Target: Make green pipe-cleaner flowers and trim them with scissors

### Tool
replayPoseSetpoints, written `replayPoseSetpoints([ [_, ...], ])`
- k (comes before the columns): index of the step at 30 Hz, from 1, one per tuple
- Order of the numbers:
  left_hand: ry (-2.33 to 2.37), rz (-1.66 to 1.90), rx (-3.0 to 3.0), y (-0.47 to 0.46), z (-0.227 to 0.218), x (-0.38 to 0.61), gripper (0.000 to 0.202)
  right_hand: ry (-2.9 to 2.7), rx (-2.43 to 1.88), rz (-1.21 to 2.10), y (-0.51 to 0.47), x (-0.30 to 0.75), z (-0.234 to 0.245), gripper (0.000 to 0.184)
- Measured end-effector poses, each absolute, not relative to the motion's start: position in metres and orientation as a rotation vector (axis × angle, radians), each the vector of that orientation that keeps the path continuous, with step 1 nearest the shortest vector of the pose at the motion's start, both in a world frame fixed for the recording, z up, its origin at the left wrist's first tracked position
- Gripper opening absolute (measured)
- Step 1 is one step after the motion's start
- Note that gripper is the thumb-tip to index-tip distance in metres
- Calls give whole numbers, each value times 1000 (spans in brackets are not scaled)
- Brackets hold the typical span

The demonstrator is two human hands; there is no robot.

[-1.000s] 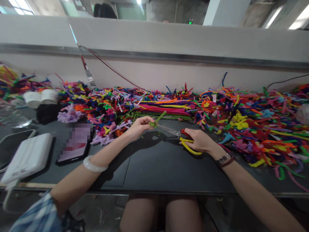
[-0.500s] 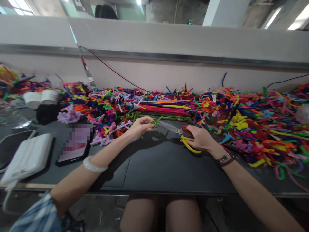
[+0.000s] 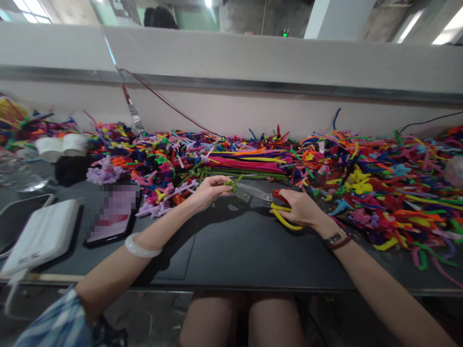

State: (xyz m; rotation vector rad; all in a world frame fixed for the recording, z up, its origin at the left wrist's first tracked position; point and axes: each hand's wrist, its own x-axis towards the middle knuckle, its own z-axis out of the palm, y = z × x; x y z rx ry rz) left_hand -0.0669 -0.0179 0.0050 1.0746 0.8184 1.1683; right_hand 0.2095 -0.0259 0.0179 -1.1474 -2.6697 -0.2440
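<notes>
My left hand (image 3: 209, 189) pinches a small green pipe-cleaner piece (image 3: 231, 183) just above the dark table (image 3: 231, 250). My right hand (image 3: 298, 208) grips scissors (image 3: 257, 193) with yellow and red handles. The metal blades point left and their tips meet the green piece. A few green scraps lie on the table under the blades. A white bangle is on my left wrist, a watch and a bead band on my right.
A deep heap of coloured pipe cleaners (image 3: 361, 183) and twisted shapes runs along the back of the table. A bundle of straight stems (image 3: 246, 163) lies behind my hands. A phone (image 3: 115, 212), a white power bank (image 3: 41, 236) and white cups (image 3: 61, 144) sit at the left.
The long green stem that stuck up from the piece one second ago is gone; only a short stub shows. My right hand with the scissors moved slightly up and back.
</notes>
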Motion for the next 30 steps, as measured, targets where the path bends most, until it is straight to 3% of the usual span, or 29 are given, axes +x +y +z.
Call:
replayPoseSetpoints([
  [30,835,1190,1126,-20,9,-66,25,-2636,-1213,-110,-27,207,21,36],
])
